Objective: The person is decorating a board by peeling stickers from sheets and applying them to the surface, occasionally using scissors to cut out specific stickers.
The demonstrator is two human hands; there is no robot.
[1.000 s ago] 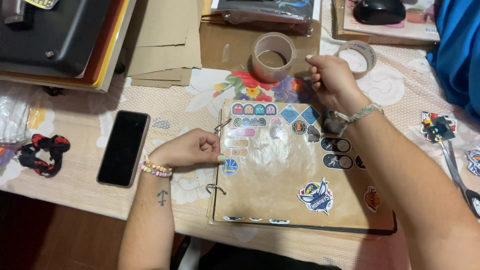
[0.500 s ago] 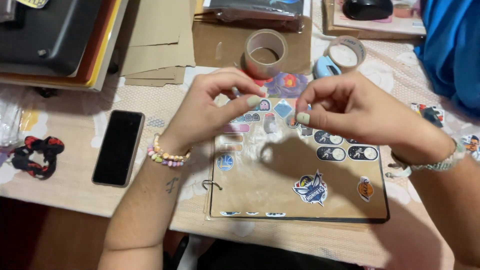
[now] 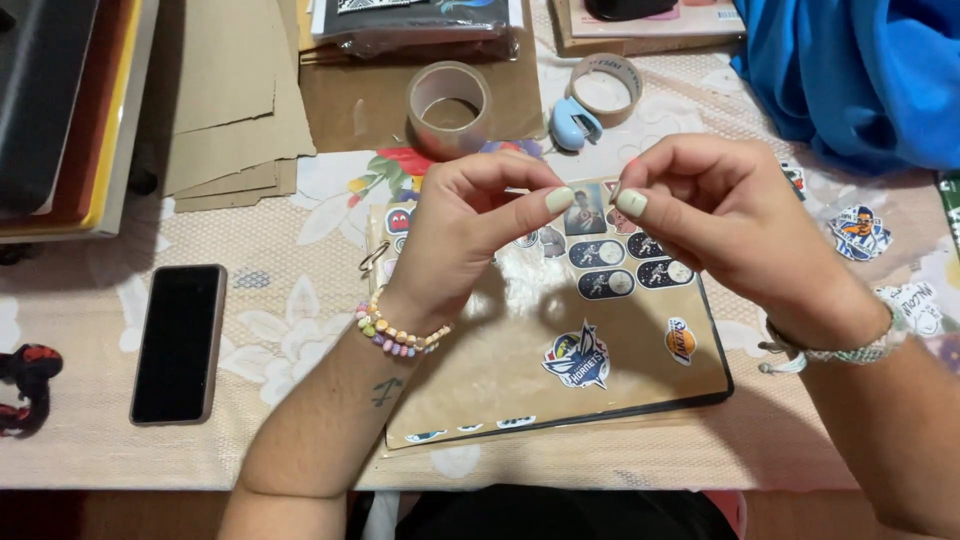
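Above sticker page (image 3: 600, 350), L hand (image 3: 470, 235) & R hand (image 3: 720, 225) pinch fingertips, maybe tape.

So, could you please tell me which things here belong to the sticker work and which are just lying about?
In use:
left hand and right hand, fingertips pinched together above the page
brown sticker-covered binder page
clear tape roll

Lying about:
black phone
blue cloth
cardboard sheets
second tape roll
loose stickers

Home craft desk: floral tablecloth (image 3: 300, 330), tape rolls (image 3: 448, 105), sticker album (image 3: 560, 330), phone (image 3: 180, 343).
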